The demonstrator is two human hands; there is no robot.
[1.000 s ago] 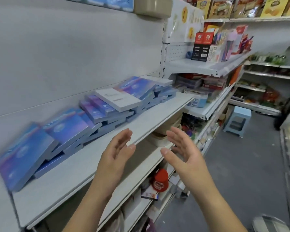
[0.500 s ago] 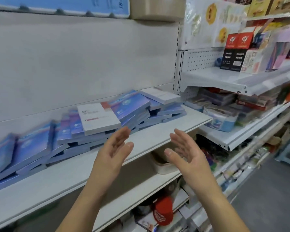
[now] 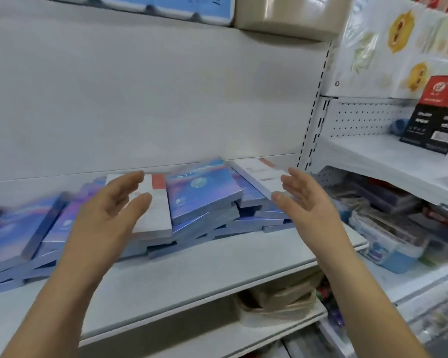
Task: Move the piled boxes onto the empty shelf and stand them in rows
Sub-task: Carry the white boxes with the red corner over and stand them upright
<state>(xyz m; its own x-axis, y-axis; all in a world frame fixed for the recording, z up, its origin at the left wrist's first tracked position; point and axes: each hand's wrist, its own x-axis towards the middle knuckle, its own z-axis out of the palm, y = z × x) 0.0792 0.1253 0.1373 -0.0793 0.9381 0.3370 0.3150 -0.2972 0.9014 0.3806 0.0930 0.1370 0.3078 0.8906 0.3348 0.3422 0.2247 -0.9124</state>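
Head view, motion blur on the left side. The boxes [image 3: 204, 202] lay in a slumped, overlapping pile along the rear of a white shelf [image 3: 192, 275], leaning against each other and close to the back panel [image 3: 140, 99]. None stood upright. Most faces were blue-violet. One blue box [image 3: 202, 189] sat tilted on top near the middle. A white-faced box [image 3: 155, 210] with a red corner patch lay just to its left, and a second white-faced box [image 3: 256, 174] rested on the right end of the pile. The front strip of the shelf carried nothing. Left hand [image 3: 109, 215] was raised in front of the first white-faced box, palm turned inward, fingers spread and loosely bent; grip wide, holding nothing. Right hand [image 3: 305, 202] was raised opposite, palm facing the left hand, fingers extended, with the tips overlapping the edge of the second white-faced box; grip wide, holding nothing. Contact with the boxes could not be told for either hand. The middle of the pile lay between the two palms. To the right, black-and-red cartons [image 3: 435, 120] stood on a neighbouring shelf [image 3: 373, 156] before a pegboard [image 3: 367, 117]. A beige basket [image 3: 277, 303] sat on the level below.
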